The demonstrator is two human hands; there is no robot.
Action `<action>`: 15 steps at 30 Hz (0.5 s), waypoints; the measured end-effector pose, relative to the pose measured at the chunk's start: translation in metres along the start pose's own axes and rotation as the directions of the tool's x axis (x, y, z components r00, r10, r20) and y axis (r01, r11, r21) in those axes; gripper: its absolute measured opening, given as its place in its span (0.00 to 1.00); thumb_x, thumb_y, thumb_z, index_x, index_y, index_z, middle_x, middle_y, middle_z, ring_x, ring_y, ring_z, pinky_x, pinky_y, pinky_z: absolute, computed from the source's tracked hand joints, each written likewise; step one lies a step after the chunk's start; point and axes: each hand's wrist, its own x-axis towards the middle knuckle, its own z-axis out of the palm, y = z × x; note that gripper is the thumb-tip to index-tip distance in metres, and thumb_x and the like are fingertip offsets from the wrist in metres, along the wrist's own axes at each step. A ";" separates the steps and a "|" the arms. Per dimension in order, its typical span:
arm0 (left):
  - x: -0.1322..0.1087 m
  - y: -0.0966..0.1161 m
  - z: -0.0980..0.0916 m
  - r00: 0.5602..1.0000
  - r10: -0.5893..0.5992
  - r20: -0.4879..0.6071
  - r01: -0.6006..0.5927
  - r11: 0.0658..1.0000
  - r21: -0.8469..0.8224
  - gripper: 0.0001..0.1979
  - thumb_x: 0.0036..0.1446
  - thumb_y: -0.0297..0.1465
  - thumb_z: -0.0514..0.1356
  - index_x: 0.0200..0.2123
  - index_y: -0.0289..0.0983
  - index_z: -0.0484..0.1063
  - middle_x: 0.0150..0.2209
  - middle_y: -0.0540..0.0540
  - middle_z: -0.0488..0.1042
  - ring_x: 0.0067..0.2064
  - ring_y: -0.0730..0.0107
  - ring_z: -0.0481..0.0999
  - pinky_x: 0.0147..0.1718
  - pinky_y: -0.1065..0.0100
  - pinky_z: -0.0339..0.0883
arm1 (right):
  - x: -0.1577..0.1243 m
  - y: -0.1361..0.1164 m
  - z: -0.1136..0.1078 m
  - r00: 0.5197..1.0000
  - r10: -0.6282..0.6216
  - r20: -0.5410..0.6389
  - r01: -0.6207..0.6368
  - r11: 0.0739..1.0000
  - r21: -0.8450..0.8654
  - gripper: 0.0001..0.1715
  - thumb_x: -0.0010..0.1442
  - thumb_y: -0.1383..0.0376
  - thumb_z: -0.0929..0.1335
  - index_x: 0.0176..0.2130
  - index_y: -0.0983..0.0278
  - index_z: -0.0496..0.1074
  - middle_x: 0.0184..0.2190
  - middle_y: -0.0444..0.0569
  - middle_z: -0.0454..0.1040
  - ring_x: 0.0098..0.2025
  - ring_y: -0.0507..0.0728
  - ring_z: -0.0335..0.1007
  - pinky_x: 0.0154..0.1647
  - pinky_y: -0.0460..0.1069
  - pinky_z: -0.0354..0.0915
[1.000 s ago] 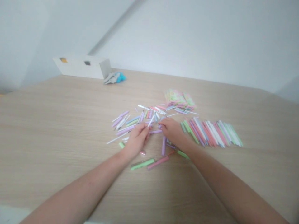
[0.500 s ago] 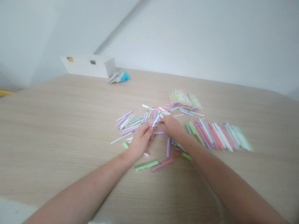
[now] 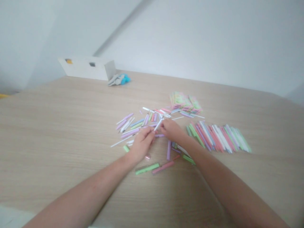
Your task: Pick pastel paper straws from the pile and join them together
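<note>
Working mid-desk (image 3: pixel 59 133), we have both hands at a loose heap of pastel sticks (image 3: pixel 140 123). Left hand (image 3: pixel 140 146) is curled, fingertips pinched on a white stick (image 3: pixel 158 124); right hand (image 3: pixel 171 130) is closed on the same stick's far end, so the two hands meet over it. The stick sits raised at the heap's middle, tilted up toward the wall.

Done, by our reading: a tidy row of sticks (image 3: pixel 218 137) laid side by side to the right. Left: the scattered heap, plus strays near our wrists, a green one (image 3: pixel 147 168) and a pink one (image 3: pixel 163 167).

Hard to make out: motion blur hides whether the sticks are pens, caps or tubes. The flat stack (image 3: pixel 185 103) behind shows no legible print. The box (image 3: pixel 86 68) and blue-grey bundle (image 3: pixel 118 79) far off stay unclear.
</note>
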 end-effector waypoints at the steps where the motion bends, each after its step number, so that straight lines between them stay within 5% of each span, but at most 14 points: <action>1: -0.001 0.001 0.000 1.000 0.009 0.023 -0.010 1.000 0.029 0.11 0.60 0.35 0.51 0.29 0.36 0.67 0.20 0.54 0.61 0.21 0.77 0.58 0.20 0.75 0.51 | -0.004 -0.001 -0.003 1.000 0.015 -0.020 -0.014 1.000 0.026 0.10 0.56 0.69 0.62 0.33 0.68 0.72 0.34 0.56 0.76 0.39 0.58 0.70 0.41 0.49 0.61; 5: -0.006 0.006 0.000 0.994 0.054 0.093 -0.067 0.987 0.146 0.11 0.61 0.33 0.49 0.30 0.36 0.67 0.21 0.54 0.61 0.23 0.75 0.59 0.22 0.74 0.53 | -0.030 -0.007 -0.019 0.993 0.093 -0.076 -0.075 0.974 0.214 0.10 0.58 0.65 0.61 0.38 0.66 0.69 0.30 0.47 0.76 0.30 0.52 0.70 0.30 0.44 0.62; 9: -0.011 0.011 0.000 0.979 0.123 0.165 -0.160 0.959 0.233 0.11 0.61 0.32 0.48 0.33 0.36 0.68 0.24 0.53 0.64 0.25 0.73 0.61 0.25 0.73 0.55 | -0.063 -0.015 -0.033 0.948 0.309 -0.075 -0.144 0.626 0.766 0.10 0.54 0.65 0.65 0.38 0.65 0.71 0.26 0.44 0.75 0.23 0.49 0.66 0.23 0.43 0.59; 13: -0.016 0.014 0.000 0.949 0.186 0.255 -0.266 0.905 0.332 0.11 0.62 0.31 0.47 0.34 0.36 0.68 0.26 0.52 0.65 0.28 0.72 0.63 0.28 0.72 0.55 | -0.091 -0.017 -0.033 0.898 0.429 -0.095 -0.089 0.389 0.917 0.09 0.53 0.63 0.68 0.36 0.64 0.74 0.25 0.44 0.74 0.23 0.48 0.64 0.23 0.44 0.60; 15: -0.018 0.015 0.000 0.933 0.203 0.296 -0.309 0.873 0.377 0.11 0.62 0.31 0.48 0.34 0.36 0.68 0.26 0.52 0.66 0.29 0.72 0.64 0.29 0.72 0.55 | -0.100 -0.015 -0.030 0.877 0.460 -0.138 -0.032 0.343 0.939 0.09 0.53 0.62 0.69 0.36 0.63 0.75 0.26 0.44 0.75 0.23 0.49 0.64 0.24 0.44 0.62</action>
